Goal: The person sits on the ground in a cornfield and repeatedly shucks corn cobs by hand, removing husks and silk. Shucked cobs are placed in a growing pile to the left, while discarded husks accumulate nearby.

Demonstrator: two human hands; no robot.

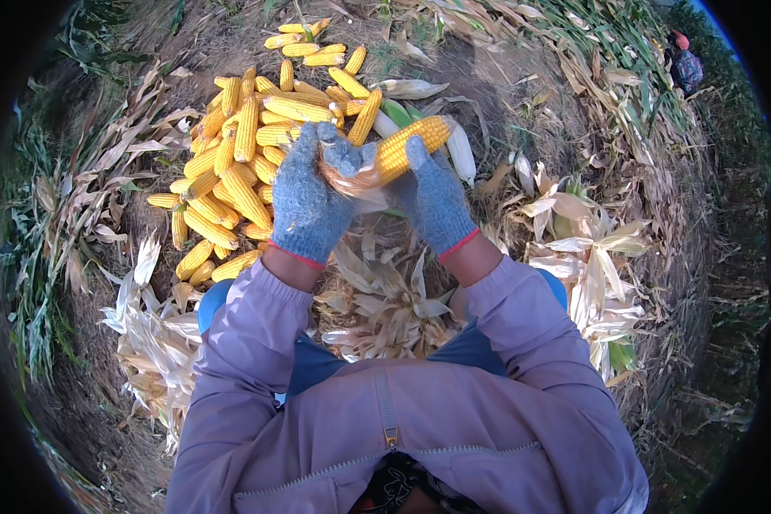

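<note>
My left hand (315,199), in a grey-blue knit glove with a red cuff, grips a bunch of dry husk and brown silk (353,181). My right hand (438,199), gloved alike, holds a yellow corn cob (414,144), with the thumb along its side. The cob's kernels are bare at the upper right, while husk still wraps its lower left end. Behind my left hand lies a heap of husked yellow cobs (231,167). Cobs in pale husk (460,151) rest on the ground just beyond my right hand.
Dry husks lie between my knees (392,302), at the left (160,347) and at the right (591,257). Cut corn stalks (103,160) line the left side, with more stalks (617,51) at the upper right. A person (686,67) is far off at the upper right.
</note>
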